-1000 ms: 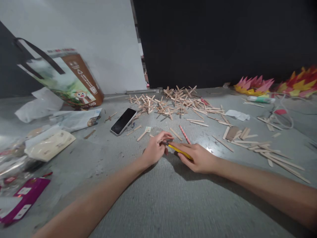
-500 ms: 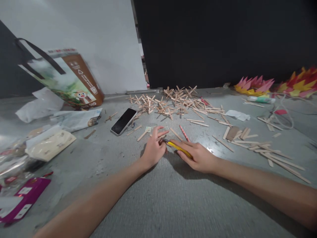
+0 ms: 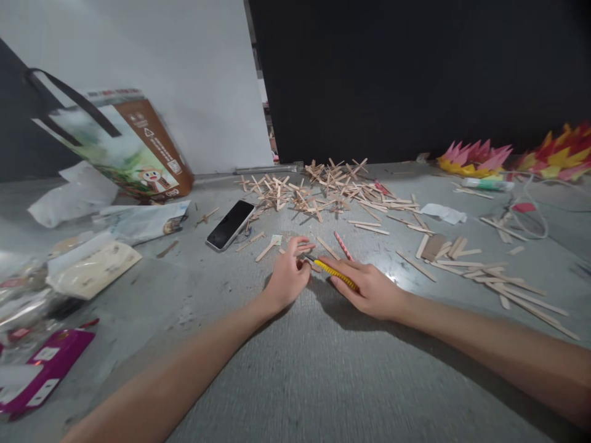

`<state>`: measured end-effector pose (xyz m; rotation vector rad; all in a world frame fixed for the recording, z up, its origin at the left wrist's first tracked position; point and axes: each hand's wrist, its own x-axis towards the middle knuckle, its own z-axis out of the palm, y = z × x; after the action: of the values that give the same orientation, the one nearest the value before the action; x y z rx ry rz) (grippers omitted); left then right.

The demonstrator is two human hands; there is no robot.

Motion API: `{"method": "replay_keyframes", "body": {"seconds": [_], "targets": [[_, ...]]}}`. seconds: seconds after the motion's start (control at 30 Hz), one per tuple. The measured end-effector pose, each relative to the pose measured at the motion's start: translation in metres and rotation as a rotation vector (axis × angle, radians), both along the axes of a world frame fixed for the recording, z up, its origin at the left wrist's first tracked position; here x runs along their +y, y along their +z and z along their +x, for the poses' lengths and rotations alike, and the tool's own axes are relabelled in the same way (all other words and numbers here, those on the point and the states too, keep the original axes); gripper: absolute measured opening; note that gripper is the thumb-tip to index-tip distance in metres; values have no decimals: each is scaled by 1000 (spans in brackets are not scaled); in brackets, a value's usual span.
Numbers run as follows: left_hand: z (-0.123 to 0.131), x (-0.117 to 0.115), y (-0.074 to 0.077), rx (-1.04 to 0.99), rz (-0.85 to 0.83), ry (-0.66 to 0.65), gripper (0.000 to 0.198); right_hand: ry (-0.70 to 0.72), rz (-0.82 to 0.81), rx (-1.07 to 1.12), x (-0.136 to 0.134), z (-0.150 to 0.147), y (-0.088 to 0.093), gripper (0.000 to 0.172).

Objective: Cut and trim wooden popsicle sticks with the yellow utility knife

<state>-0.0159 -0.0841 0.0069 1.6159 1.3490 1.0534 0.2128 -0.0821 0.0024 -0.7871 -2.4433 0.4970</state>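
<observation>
My right hand (image 3: pixel 367 289) is closed round a yellow utility knife (image 3: pixel 336 273), its blade end pointing left toward my other hand. My left hand (image 3: pixel 289 274) is curled with thumb and fingers pinched on a short wooden craft stick (image 3: pixel 316 267), mostly hidden by the fingers. The knife's tip lies close against this stick; whether it touches is too small to tell. Just beyond the knife lies a red-and-white patterned stick (image 3: pixel 342 245). Loose craft sticks (image 3: pixel 327 248) lie on the grey table (image 3: pixel 305 369) near both hands.
A pile of crossed sticks (image 3: pixel 318 191) stands at the back. Left of it are a phone (image 3: pixel 231 224) and a shopping bag (image 3: pixel 138 147). More sticks (image 3: pixel 498 280) spread to the right, with paper petals (image 3: pixel 475 160) behind. A purple case (image 3: pixel 50 369) sits front left.
Both hands stay in nearly the same place. The knife and the left fingers have shifted very slightly.
</observation>
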Motion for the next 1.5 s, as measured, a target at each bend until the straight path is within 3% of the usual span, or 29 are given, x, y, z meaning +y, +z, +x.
{"method": "replay_keyframes", "body": {"seconds": [0.97,1.27,1.5], "targets": [[-6,5,-6,85,0,-53,34,25,-29,-8,0,-1,1,59],[-6,2,1,-150,-70,-199,50,-1,32,3,-1,2,-5,58],[-9,1,-5,-72,20,-218,58,0,65,-19,-5,2,-3,63]]}}
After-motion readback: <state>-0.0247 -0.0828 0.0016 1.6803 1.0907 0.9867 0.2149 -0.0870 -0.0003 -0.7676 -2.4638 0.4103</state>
